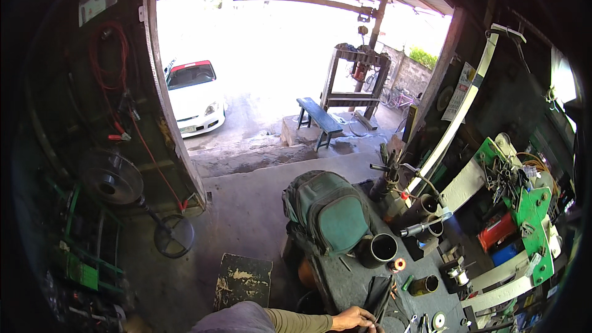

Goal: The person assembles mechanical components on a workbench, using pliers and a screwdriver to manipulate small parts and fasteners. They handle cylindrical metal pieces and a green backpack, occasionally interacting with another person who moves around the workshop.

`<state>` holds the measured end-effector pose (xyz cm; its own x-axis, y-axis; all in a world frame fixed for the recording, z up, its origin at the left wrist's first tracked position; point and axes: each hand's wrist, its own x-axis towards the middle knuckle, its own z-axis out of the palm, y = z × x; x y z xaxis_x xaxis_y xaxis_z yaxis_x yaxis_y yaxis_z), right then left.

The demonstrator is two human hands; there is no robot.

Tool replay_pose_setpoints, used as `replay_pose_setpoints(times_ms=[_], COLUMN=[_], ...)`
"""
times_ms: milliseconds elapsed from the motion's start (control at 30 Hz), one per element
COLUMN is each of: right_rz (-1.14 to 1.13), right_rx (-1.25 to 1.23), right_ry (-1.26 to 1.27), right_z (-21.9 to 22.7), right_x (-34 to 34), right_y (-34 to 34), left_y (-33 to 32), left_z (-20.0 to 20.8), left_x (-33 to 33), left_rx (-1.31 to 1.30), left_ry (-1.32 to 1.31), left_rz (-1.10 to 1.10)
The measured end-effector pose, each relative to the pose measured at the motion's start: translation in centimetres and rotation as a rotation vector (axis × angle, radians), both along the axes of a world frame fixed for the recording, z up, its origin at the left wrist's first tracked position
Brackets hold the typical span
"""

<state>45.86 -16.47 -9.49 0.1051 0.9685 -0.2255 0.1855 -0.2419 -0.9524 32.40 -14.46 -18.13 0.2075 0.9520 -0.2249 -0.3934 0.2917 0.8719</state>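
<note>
Currently, at the frame's lower edge, right of centre, a left hand (350, 319) in an olive sleeve (299, 320) curls its fingers beside a black pouch-like item (377, 296) on a dark workbench (338, 283); whether they grip it, I cannot tell. Above sits a green backpack (338, 219).

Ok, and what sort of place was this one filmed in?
Most likely a small repair workshop: hand tools and open-topped cylinders sit on the dark workbench, and a press-like frame stands outside.
</note>
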Motion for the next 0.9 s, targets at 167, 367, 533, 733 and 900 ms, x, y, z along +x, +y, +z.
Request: replay_pose_setpoints(times_ms=[167, 367, 533, 733, 900], right_rz=[0.01, -0.092, -0.125, -0.107, 0.043], right_rx=[0.051, -0.425, -0.325, -0.102, 0.147], right_ry=[0.151, 0.651, 0.595, 0.375, 0.022], right_z=[-3.7, -10.0, -3.3, -1.2, -5.1], right_x=[1.2, 3.1, 1.1, -0.9, -3.3], right_y=[-0.1, 0.6, 1.4, 1.5, 1.6], left_y=[1.9, 2.1, 1.0, 0.3, 1.2], left_z=[0.6, 4.2, 5.0, 3.6, 2.7], left_x=[-0.2, -0.3, -0.5, -1.9, -4.8], left_rx=[0.022, 0.126, 0.168, 0.336, 0.269], left_ry=[0.19, 0.386, 0.598, 0.592, 0.698], left_rz=[0.101, 0.134, 0.027, 0.079, -0.051])
